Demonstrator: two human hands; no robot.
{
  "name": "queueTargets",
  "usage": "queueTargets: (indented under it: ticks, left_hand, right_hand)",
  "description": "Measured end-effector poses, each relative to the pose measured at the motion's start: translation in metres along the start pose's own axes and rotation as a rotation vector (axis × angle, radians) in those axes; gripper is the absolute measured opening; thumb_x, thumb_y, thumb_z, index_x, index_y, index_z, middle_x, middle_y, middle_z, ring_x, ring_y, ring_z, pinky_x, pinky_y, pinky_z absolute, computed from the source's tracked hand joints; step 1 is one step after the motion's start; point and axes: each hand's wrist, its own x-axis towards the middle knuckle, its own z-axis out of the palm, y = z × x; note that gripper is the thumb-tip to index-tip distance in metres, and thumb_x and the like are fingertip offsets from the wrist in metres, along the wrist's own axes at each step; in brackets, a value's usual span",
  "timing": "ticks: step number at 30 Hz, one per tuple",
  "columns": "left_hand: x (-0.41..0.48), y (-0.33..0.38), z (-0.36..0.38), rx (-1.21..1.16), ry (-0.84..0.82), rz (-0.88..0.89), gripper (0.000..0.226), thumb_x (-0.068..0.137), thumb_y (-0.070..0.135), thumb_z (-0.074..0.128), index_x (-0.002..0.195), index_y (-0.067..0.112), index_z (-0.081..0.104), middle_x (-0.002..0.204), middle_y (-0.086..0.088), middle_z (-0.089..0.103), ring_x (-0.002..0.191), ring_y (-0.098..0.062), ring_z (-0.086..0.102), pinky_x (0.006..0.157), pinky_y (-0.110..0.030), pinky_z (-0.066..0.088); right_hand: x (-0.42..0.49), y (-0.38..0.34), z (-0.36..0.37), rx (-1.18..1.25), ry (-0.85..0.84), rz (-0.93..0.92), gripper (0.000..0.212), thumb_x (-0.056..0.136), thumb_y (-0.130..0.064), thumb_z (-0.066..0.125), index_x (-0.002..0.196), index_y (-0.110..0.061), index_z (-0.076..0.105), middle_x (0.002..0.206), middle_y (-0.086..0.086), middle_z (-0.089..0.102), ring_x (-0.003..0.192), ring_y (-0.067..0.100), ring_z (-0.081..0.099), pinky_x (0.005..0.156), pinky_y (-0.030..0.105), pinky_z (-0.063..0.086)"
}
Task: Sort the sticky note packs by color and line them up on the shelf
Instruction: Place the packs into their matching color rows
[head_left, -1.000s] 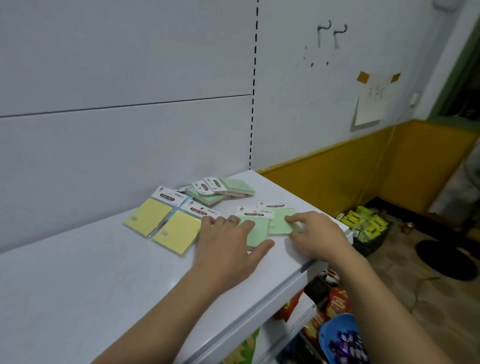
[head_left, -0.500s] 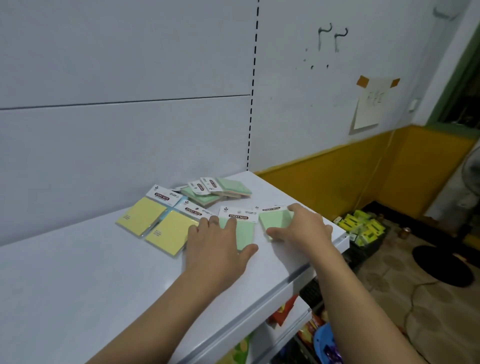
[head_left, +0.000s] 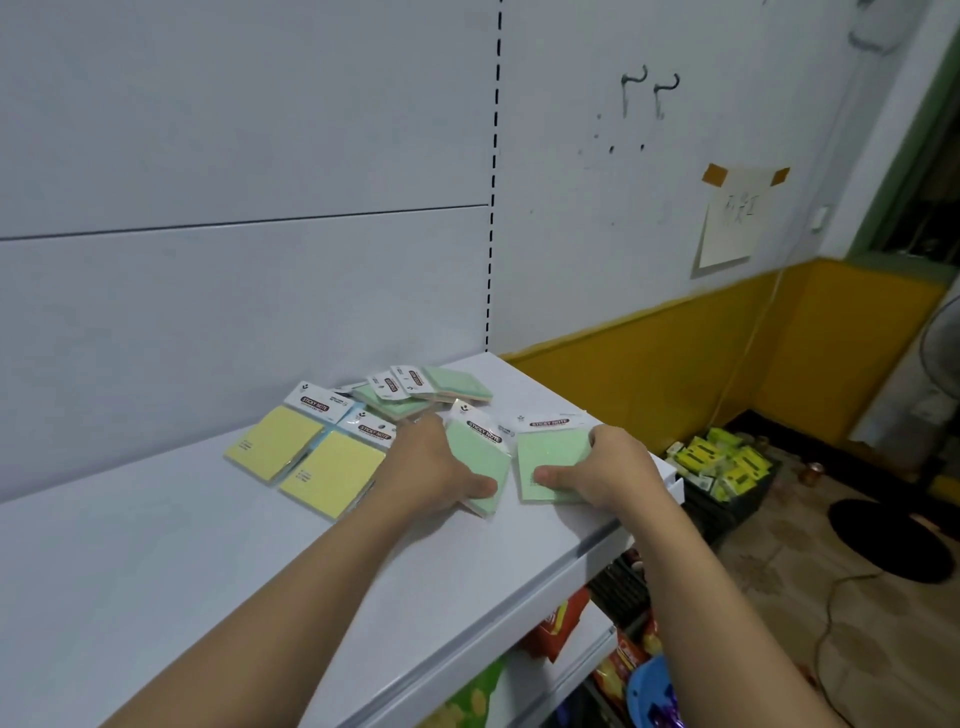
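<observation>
White shelf bears yellow packs, green packs.

Sticky note packs on the white shelf, yellow at the left and green at the right.
The far yellow pack and the near yellow pack lie flat side by side, header cards toward the wall. My left hand grips the left green pack, which is slightly skewed. My right hand pinches the right green pack by the shelf's front edge. A loose pile of green packs overlaps at the back.

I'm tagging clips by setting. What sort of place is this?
Probably a small shop: packaged sticky notes on a white shelf, snack packets below it, boxed goods in a floor crate.
</observation>
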Motion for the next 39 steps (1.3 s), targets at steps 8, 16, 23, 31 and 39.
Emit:
queueTargets:
  ticks: [8, 16, 23, 31, 39]
  left_hand:
    - [0.007, -0.003, -0.016, -0.290, 0.045, 0.020, 0.021, 0.073, 0.014, 0.070, 0.091, 0.020, 0.059, 0.073, 0.006, 0.061, 0.068, -0.014, 0.061, 0.066, -0.029, 0.047]
    - [0.002, 0.001, -0.056, -0.448, 0.148, 0.115, 0.021, 0.071, 0.007, 0.070, 0.086, 0.009, 0.056, 0.075, -0.008, 0.068, 0.060, -0.021, 0.064, 0.054, -0.031, 0.049]
    - [-0.006, -0.015, -0.114, -0.453, 0.301, 0.174, 0.019, 0.076, 0.011, 0.073, 0.087, 0.014, 0.058, 0.074, -0.004, 0.068, 0.061, -0.019, 0.066, 0.053, -0.030, 0.050]
    - [-0.030, -0.054, -0.166, -0.431, 0.441, 0.167, 0.012, 0.078, 0.016, 0.071, 0.082, 0.023, 0.062, 0.072, 0.000, 0.069, 0.057, -0.013, 0.065, 0.048, -0.025, 0.046]
    - [-0.077, -0.101, -0.214, -0.403, 0.586, 0.081, 0.016, 0.073, 0.011, 0.073, 0.076, 0.022, 0.061, 0.068, 0.003, 0.066, 0.056, -0.016, 0.063, 0.051, -0.028, 0.047]
  right_hand:
    - [0.000, 0.009, -0.012, 0.062, 0.081, -0.044, 0.029, 0.073, -0.041, 0.079, 0.080, -0.029, 0.053, 0.072, -0.017, 0.053, 0.068, 0.005, 0.054, 0.054, 0.029, 0.045]
    - [-0.007, -0.017, -0.026, 0.432, 0.127, -0.192, 0.014, 0.077, -0.019, 0.078, 0.085, -0.023, 0.068, 0.088, 0.002, 0.072, 0.084, 0.024, 0.068, 0.077, 0.049, 0.057]
    - [-0.002, -0.068, -0.028, 0.474, 0.176, -0.379, 0.015, 0.075, -0.014, 0.077, 0.081, -0.025, 0.068, 0.079, -0.006, 0.071, 0.077, 0.017, 0.066, 0.065, 0.032, 0.051]
    - [-0.003, -0.125, -0.002, 0.397, 0.117, -0.510, 0.011, 0.077, -0.021, 0.076, 0.082, -0.024, 0.067, 0.073, -0.006, 0.068, 0.072, 0.017, 0.064, 0.060, 0.031, 0.048]
    - [-0.017, -0.180, 0.025, 0.377, 0.049, -0.629, 0.014, 0.077, -0.026, 0.076, 0.086, -0.027, 0.066, 0.073, -0.013, 0.066, 0.070, 0.009, 0.061, 0.056, 0.024, 0.042]
